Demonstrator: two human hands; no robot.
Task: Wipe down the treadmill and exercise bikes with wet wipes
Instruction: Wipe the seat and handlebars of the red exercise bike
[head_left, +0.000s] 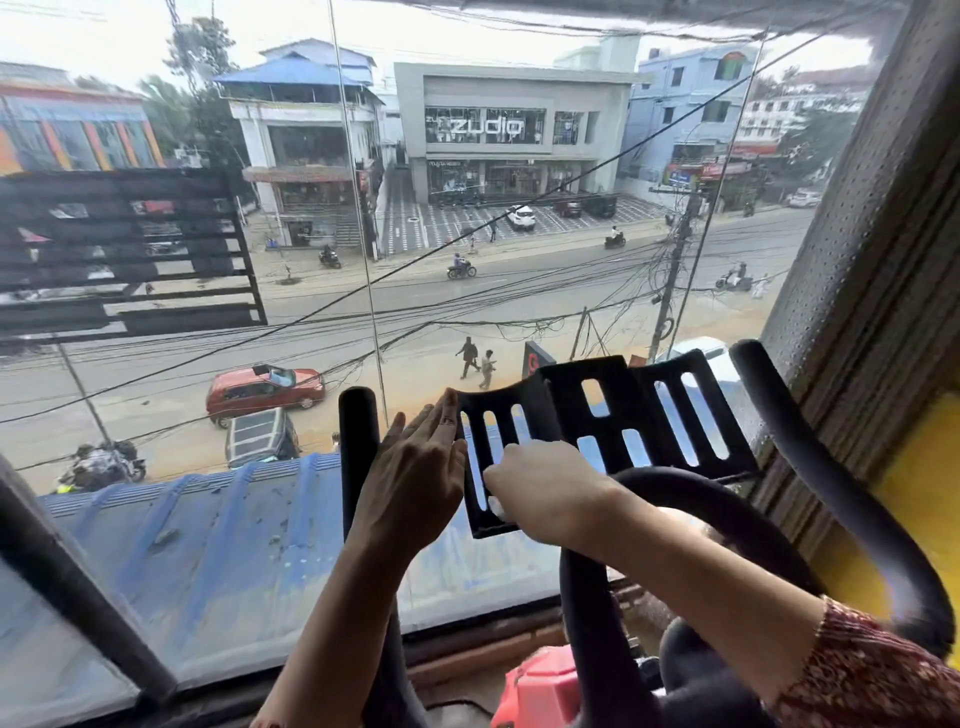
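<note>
Head view: the person stands at an exercise bike set against a large window that looks down on a street. At the top of the bike's bars sits a black slotted tray, tilted up toward the glass, with street and sky showing through its slots. The left hand is flat, fingers straight and together, with the fingertips lying against the tray's upper left edge, just right of an upright foam-covered handlebar. The right hand crosses in from the right with its fingers curled and presses on the tray's left panel. A small bit of white wet wipe shows under those fingers, pinched against the lower left part of the tray. A patterned red sleeve covers that arm above the wrist. A second padded bar curves round on the right, near the wall. A red part of the bike shows at the bottom edge, below the right forearm.
</note>
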